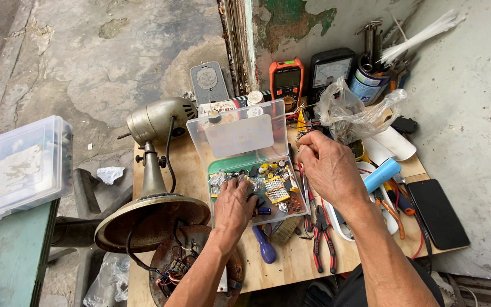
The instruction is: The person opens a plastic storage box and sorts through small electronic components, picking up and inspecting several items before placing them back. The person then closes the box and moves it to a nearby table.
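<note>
A clear plastic parts box (225, 170) lies on the wooden bench with its lid (238, 132) standing up at the back. It holds several small electronic parts. My left hand (233, 206) reaches into the box from the front, fingers curled down among the parts; whether it holds one is hidden. My right hand (329, 166) hovers at the right edge of the box, fingertips pinched together near thin wires. What it pinches is too small to tell.
An old metal fan motor on its stand (153, 165) lies tipped at the left, base plate and wiring (171, 267) in front. Red-handled pliers (324, 241), a blue-handled screwdriver (265, 247), two meters (286, 79), a plastic bag (350, 111), a phone (437, 213) and a tool tin (367, 79) crowd the bench (291, 264).
</note>
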